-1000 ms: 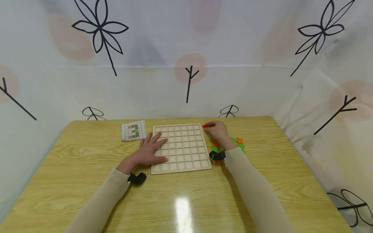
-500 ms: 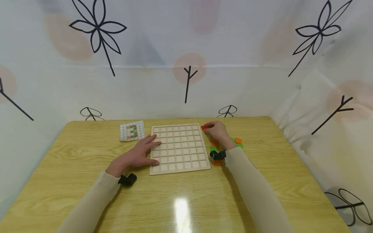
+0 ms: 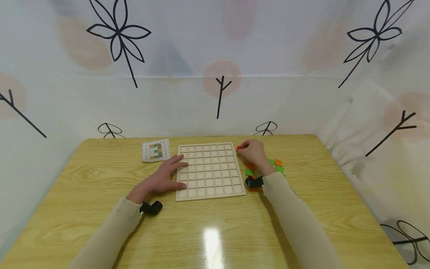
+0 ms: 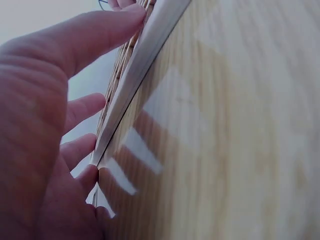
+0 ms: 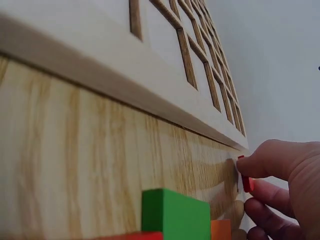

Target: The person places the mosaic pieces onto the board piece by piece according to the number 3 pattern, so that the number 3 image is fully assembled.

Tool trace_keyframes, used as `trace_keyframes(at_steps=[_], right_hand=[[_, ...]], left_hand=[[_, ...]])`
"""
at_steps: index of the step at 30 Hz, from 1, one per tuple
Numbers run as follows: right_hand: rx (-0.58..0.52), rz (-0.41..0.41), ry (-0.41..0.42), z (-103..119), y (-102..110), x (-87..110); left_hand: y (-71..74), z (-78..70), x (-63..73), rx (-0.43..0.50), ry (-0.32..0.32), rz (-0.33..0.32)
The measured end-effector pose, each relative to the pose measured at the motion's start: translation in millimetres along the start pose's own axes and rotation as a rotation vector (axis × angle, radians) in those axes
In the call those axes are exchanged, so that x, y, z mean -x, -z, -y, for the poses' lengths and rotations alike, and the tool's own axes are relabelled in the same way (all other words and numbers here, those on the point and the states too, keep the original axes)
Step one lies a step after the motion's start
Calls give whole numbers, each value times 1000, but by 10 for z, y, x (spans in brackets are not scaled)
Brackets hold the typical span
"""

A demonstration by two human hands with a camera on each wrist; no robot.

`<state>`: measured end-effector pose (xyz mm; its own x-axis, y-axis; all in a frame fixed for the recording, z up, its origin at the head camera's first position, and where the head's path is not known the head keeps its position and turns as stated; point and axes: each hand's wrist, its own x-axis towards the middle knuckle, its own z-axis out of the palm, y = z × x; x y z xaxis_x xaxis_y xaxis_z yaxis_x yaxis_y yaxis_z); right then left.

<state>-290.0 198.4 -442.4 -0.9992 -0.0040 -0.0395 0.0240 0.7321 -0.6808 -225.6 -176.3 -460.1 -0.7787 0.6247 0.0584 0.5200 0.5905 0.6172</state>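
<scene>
A pale wooden board (image 3: 209, 168) with a grid of square recesses lies flat on the table. My left hand (image 3: 162, 177) rests at its left edge, fingers and thumb extended over the outer squares. Close off the board's far right corner, my right hand (image 3: 254, 153) pinches a small red tile (image 3: 239, 148). In the right wrist view, the thumb and fingers grip this red tile (image 5: 247, 182) on edge, close over the table. The board's side rim (image 4: 132, 82) runs beside the left fingers in the left wrist view.
Under and beside the right forearm lie several loose tiles, among them a green tile (image 3: 249, 172) and an orange tile (image 3: 278, 162); the arm partly hides them. A paper card (image 3: 146, 152) with a coloured grid pattern lies left of the board. A patterned cloth (image 3: 168, 104) hangs behind.
My left hand has drawn back leftward, from spread across the board's left squares to its edge. The right hand keeps its pinch on the red tile, which has shifted slightly.
</scene>
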Motion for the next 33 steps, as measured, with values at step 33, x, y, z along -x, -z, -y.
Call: trace_keyframes(at_steps=[33], right_hand=[[96,27,118,-3,38,21]], left_hand=[[23,-44,19,18,21,24]])
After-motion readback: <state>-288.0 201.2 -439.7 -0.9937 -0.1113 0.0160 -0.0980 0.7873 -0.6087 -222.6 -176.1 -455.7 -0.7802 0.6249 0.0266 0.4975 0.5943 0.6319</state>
